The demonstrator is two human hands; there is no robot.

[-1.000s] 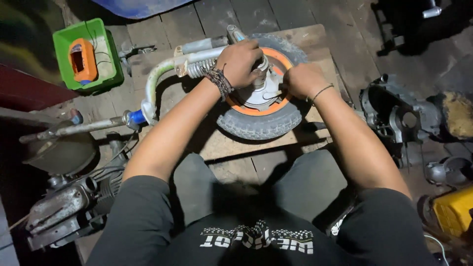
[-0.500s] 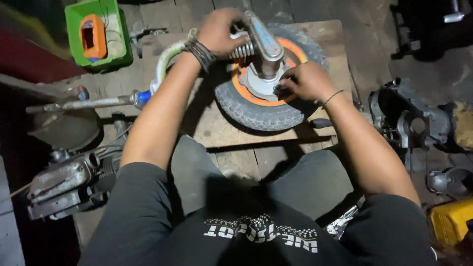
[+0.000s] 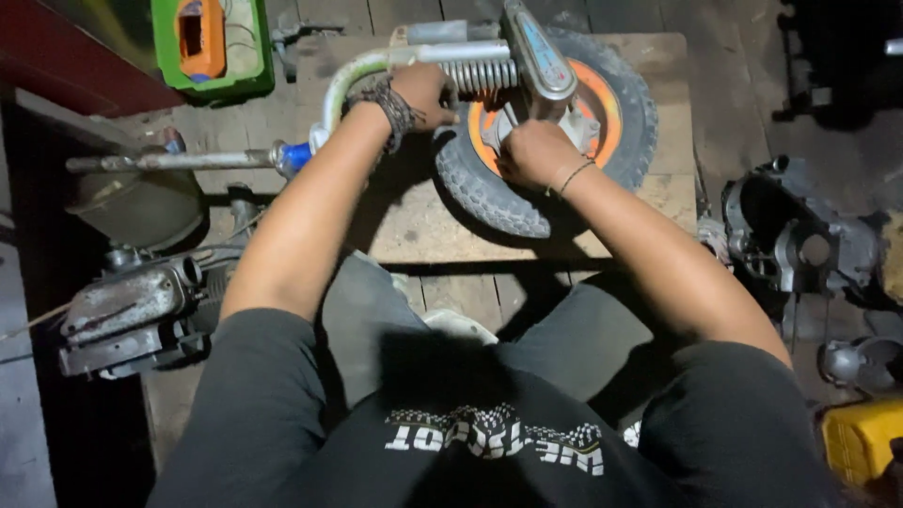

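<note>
- Worked over a wooden board [image 3: 414, 221] on a dark plank floor.
- Left hand [image 3: 421, 92] closed around the coil spring [image 3: 482, 75].
- Right hand [image 3: 534, 152] clenched at the orange wheel hub [image 3: 602, 94], inside the knobby tyre [image 3: 489, 193] lying flat on the board.

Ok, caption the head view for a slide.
Seated person's left hand grips a coil spring while the right hand works at the orange-rimmed wheel lying on a wooden board.
</note>
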